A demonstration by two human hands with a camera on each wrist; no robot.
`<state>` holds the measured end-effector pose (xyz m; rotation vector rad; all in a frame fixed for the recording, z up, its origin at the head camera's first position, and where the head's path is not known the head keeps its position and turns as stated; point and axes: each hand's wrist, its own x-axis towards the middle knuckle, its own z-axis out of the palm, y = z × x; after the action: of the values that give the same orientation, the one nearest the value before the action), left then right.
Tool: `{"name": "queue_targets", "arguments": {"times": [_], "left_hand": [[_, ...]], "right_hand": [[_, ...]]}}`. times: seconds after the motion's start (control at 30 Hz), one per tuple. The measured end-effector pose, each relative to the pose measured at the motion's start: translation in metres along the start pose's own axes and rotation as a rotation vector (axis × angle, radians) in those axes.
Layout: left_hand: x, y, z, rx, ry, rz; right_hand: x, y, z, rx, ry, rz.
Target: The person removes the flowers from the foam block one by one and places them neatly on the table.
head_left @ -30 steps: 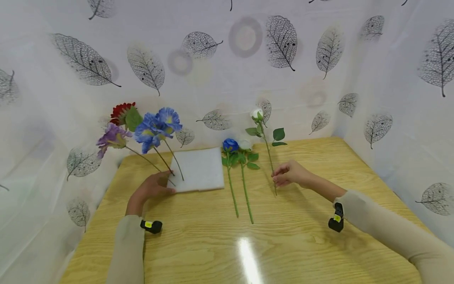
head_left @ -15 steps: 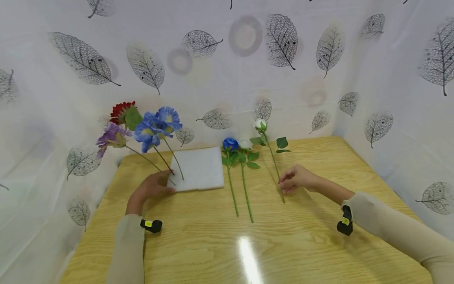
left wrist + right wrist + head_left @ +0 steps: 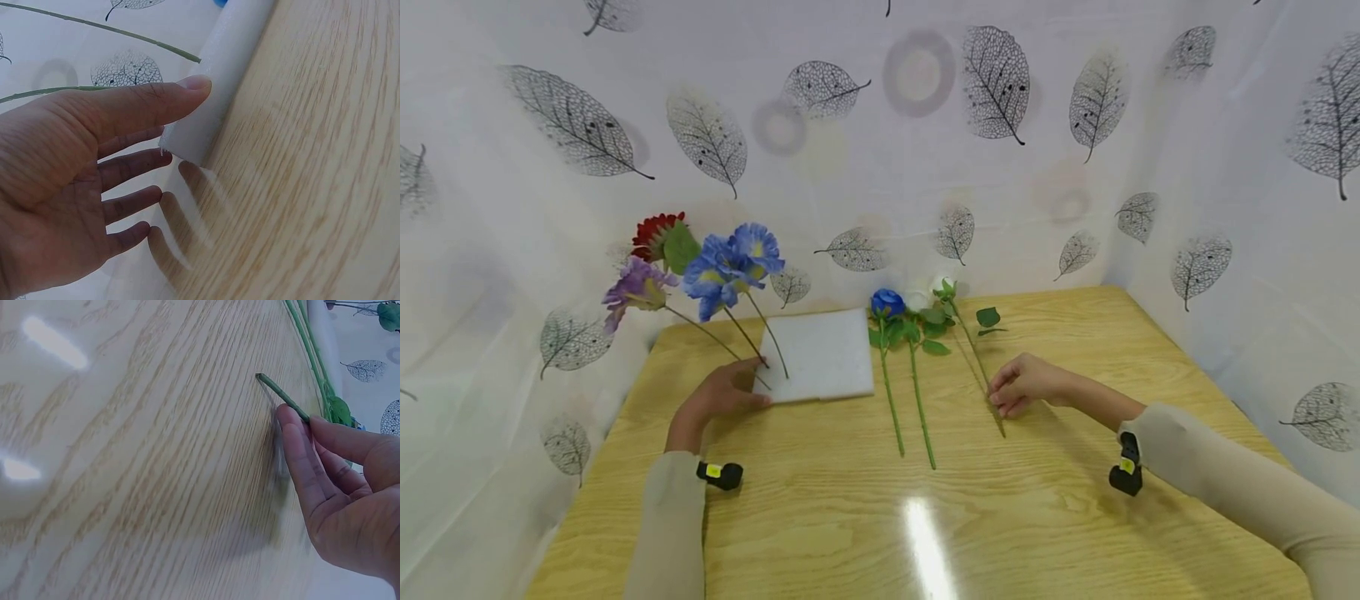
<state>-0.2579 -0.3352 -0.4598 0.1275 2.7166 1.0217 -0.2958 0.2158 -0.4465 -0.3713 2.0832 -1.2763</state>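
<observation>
My left hand (image 3: pixel 724 393) holds the near left corner of a white foam block (image 3: pixel 827 358), thumb along its front edge and fingertips at its left end. Purple (image 3: pixel 638 287) and blue artificial flowers (image 3: pixel 722 271) lean left over it, their thin stems reaching down to the foam; a red flower (image 3: pixel 655 236) is partly hidden behind them. Right of the block, my right hand (image 3: pixel 1024 385) pinches the lower stem of a white rose (image 3: pixel 944 289) between thumb and fingers. In the right wrist view the cut end of its green stem (image 3: pixel 281 395) sticks out past the fingertips.
A blue rose (image 3: pixel 887 304) and another white rose (image 3: pixel 917 302) lie side by side between the block and my right hand, stems toward me. A leaf-print curtain (image 3: pixel 865 183) hangs behind and around the wooden table (image 3: pixel 820 517).
The white rose in my right hand has come down, its bloom now beside the lying roses. My right hand shifted slightly right and toward me. My left hand stays on the block.
</observation>
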Motion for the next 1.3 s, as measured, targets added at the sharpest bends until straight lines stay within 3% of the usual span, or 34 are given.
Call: {"name": "queue_targets", "arguments": {"times": [0.87, 1.3], "left_hand": [[-0.002, 0.003, -0.001, -0.01, 0.001, 0.035], [-0.002, 0.0, -0.001, -0.008, 0.009, 0.038]], "right_hand": [[0.02, -0.012, 0.025, -0.014, -0.067, 0.044], [0.021, -0.018, 0.026, -0.034, -0.113, 0.065]]}}
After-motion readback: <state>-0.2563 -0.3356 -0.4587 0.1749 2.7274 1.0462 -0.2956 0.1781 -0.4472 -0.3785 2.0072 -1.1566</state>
